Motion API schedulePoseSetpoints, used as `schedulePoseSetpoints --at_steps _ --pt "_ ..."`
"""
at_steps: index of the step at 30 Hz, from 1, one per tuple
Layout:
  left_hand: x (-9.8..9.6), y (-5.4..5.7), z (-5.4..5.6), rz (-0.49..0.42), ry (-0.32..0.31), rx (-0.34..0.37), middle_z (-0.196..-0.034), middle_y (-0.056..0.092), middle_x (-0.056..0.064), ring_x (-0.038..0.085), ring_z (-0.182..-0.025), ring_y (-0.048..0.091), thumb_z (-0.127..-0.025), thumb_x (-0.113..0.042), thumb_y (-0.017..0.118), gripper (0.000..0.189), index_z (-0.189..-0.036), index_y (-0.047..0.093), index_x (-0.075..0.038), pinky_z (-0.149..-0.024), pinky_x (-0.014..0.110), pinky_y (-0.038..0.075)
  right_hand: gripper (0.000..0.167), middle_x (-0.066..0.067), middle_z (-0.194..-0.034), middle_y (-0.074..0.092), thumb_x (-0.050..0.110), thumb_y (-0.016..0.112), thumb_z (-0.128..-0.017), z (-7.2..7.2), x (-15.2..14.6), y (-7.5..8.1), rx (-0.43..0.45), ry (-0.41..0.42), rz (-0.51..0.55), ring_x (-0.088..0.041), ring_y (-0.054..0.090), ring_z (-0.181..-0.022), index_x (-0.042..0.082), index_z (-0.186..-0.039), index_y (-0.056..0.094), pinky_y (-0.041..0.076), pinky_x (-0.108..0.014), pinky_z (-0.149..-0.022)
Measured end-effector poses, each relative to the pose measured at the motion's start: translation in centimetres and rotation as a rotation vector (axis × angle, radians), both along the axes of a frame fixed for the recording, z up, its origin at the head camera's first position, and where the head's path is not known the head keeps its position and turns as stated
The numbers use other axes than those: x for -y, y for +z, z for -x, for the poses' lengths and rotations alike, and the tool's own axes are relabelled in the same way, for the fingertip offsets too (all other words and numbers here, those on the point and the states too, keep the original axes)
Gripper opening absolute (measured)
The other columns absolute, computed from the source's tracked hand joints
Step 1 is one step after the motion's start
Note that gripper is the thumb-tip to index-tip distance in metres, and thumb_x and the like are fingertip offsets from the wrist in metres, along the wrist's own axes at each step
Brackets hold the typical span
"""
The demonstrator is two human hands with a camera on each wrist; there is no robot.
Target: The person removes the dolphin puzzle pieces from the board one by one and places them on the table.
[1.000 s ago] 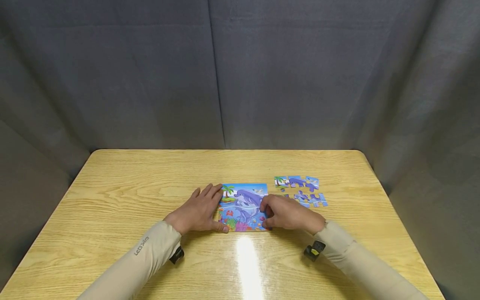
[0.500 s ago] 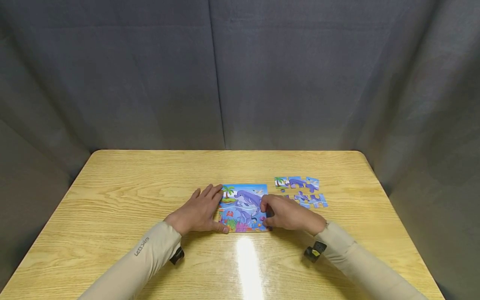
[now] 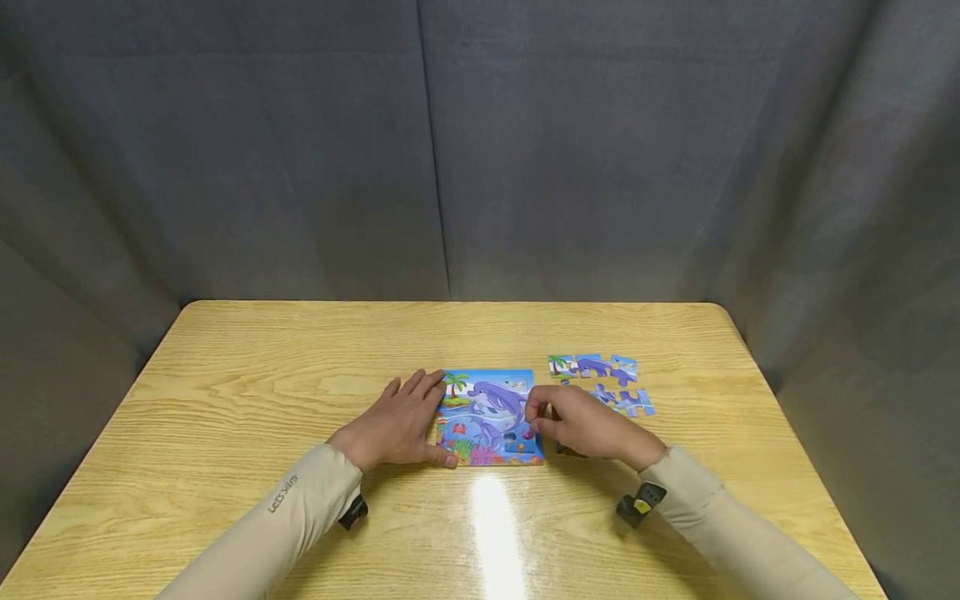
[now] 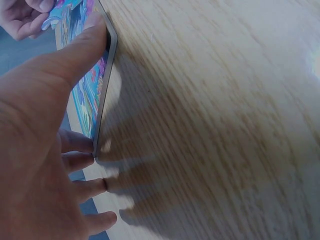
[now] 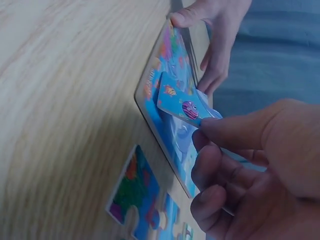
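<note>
A square dolphin puzzle board (image 3: 487, 375) lies in the middle of the table. My left hand (image 3: 397, 421) rests at its left side, fingers extended along the edge and thumb (image 4: 82, 52) on the front corner. Between thumb and fingers, my right hand (image 3: 581, 421) pinches a puzzle piece (image 5: 177, 102) printed with a striped fish and a starfish. That piece is tilted over the board's front right corner, its far end close over the surface.
Several loose puzzle pieces (image 3: 592, 365) lie in two rows right of the board, partly behind my right hand. A coral piece (image 5: 132, 187) lies nearer, beside the board. Grey curtains (image 3: 300, 167) stand behind the wooden table (image 3: 247, 375).
My right hand has shifted slightly right and tilted the fish piece up from the board's corner. A coral piece shows below my right hand now. The left hand has stayed in place.
</note>
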State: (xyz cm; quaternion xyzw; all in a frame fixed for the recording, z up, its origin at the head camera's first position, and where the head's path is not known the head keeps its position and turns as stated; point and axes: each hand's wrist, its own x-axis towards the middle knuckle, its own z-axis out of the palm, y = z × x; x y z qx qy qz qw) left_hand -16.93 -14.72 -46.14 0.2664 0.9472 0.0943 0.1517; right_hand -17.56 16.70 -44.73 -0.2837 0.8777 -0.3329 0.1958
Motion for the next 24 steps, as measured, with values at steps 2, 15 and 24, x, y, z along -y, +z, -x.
schedulePoseSetpoints --at_steps 2,15,24 --pt "0.0 0.0 0.0 -0.001 0.001 0.001 -0.178 0.023 0.019 0.046 -0.165 0.022 -0.087 -0.073 0.074 0.116 -0.165 0.032 0.003 -0.129 0.070 0.025 0.010 -0.003 -0.095 0.069 0.008 0.060 -0.108 0.0 -0.3 0.2 -0.016 -0.007 -0.002 -0.009 0.053 -0.067 0.012 -0.102 0.067 0.045 -0.024 -0.060" --pt "-0.1 0.0 -0.1 -0.002 -0.002 -0.002 -0.177 0.024 0.019 0.045 -0.165 0.022 -0.087 -0.073 0.074 0.116 -0.165 0.033 0.003 -0.129 0.070 0.025 0.006 -0.004 -0.092 0.066 0.009 0.063 -0.107 0.2 -3.9 1.1 -0.050 -0.101 0.015 -0.011 0.053 -0.068 0.011 -0.103 0.068 0.046 -0.026 -0.060" --pt "0.0 0.0 0.1 0.001 0.004 0.013 -0.178 0.022 0.018 0.045 -0.165 0.020 -0.088 -0.074 0.073 0.117 -0.166 0.031 0.003 -0.130 0.070 0.024 0.005 -0.005 -0.088 0.067 0.010 0.065 -0.106 -0.1 -7.3 1.7 -0.082 -0.185 -0.015 -0.013 0.050 -0.071 0.011 -0.102 0.069 0.044 -0.026 -0.060"
